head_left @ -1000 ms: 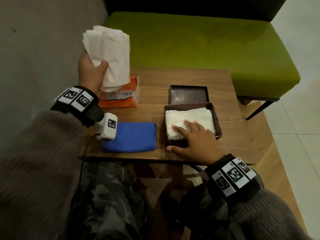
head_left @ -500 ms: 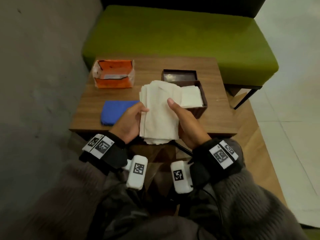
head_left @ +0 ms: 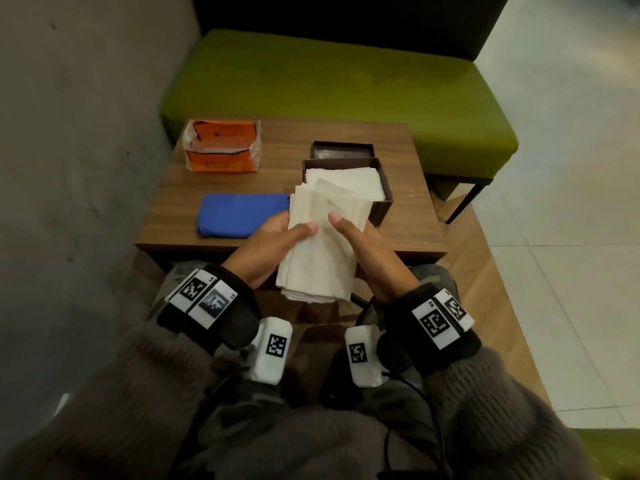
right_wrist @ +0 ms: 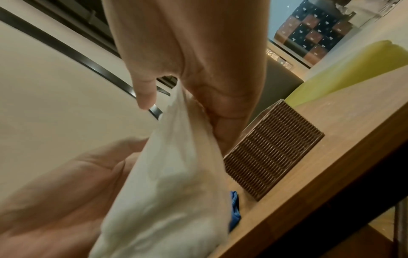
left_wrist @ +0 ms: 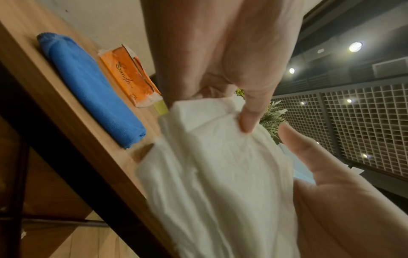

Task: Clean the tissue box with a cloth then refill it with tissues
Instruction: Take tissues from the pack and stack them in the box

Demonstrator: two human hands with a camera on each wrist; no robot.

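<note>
Left hand (head_left: 268, 245) and right hand (head_left: 367, 251) both grip 1 tissue stack (head_left: 322, 251) above the table (head_left: 398, 233).

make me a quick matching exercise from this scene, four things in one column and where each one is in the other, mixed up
Things:
1. folded blue cloth
2. orange plastic tissue packet
3. loose stack of white tissues
4. dark brown box lid

Places:
A. held between the left hand and the right hand
B. far left corner of the wooden table
C. just behind the open brown tissue box
D. near left part of the table

Pairs: 1-D, 2-B, 3-A, 4-C
</note>
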